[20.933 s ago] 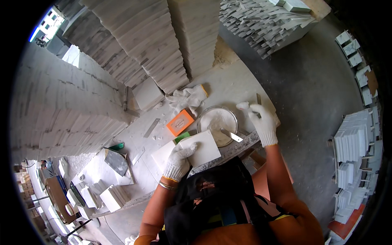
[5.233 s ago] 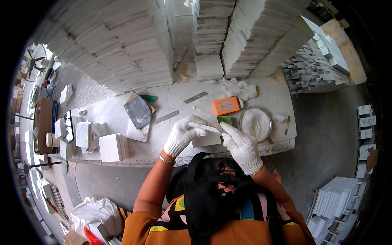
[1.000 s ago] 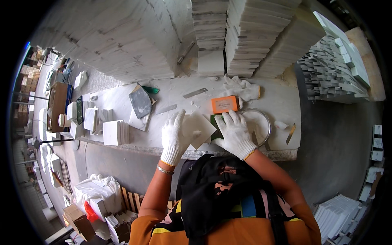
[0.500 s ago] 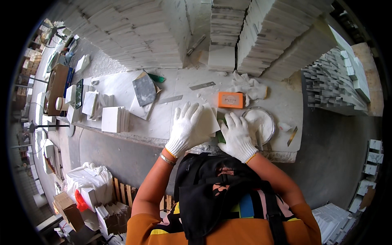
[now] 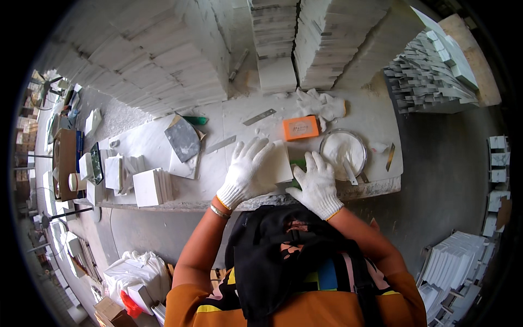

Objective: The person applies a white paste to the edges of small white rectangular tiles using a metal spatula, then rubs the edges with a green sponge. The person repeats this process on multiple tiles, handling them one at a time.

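Note:
My left hand (image 5: 245, 169), in a white knit glove, lies flat with its fingers stretched out over a white square tile (image 5: 281, 162) near the bench's front edge. My right hand (image 5: 316, 185), gloved alike, rests just right of the tile with fingers spread and thumb apart. Partly covered by it is a green flat piece (image 5: 297, 163), whose kind I cannot make out. A round bowl of white powder or paste (image 5: 339, 150) stands beside the right hand, with a flat-bladed scraper (image 5: 350, 171) leaning in it.
An orange box (image 5: 300, 128) and a crumpled white glove (image 5: 321, 104) lie beyond my hands. Metal strips (image 5: 259, 116), a dark grey slab (image 5: 183, 139) and a stack of white tiles (image 5: 152, 187) are on the bench. Tall tile stacks (image 5: 327, 43) rise behind.
The whole view has tilted and turned slightly, so the bench sits differently in the picture. Both hands keep nearly the same places at the tile and the green piece.

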Available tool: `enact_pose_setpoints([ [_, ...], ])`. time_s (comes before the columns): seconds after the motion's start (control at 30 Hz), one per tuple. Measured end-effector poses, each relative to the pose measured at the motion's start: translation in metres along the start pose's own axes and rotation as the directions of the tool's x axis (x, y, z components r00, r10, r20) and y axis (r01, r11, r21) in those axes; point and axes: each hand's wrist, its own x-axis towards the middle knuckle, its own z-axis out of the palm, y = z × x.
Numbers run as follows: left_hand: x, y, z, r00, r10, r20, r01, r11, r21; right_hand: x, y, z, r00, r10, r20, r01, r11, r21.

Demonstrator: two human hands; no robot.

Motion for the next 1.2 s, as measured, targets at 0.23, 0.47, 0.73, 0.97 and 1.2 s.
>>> enact_pose_setpoints([
  [0.23, 0.004, -0.007, -0.006, 0.988, 0.149, 0.039, -0.148, 0.989, -0.032, -0.017, -0.023, 0.010, 0.983, 0.179, 0.032, -0.179, 0.984, 0.007],
  [0.47, 0.014, 0.003, -0.003, 0.970, 0.230, 0.082, -0.227, 0.973, -0.048, -0.046, -0.017, 0.015, 0.898, 0.430, -0.089, -0.313, 0.768, 0.559],
  [0.73, 0.009, -0.011, 0.007, 0.967, 0.235, 0.098, -0.229, 0.971, -0.074, -0.053, -0.029, 0.006, 0.842, 0.539, -0.014, 0.021, -0.006, 1.000],
  [0.97, 0.011, -0.007, 0.000, 0.970, 0.223, 0.093, -0.214, 0.972, -0.102, -0.012, -0.020, 0.030, 0.832, 0.514, -0.206, 0.027, 0.334, 0.942],
  [1.2, 0.010, -0.006, 0.002, 0.974, 0.216, 0.074, -0.205, 0.969, -0.137, -0.032, -0.032, 0.024, 0.840, 0.419, -0.345, 0.078, 0.536, 0.841],
])
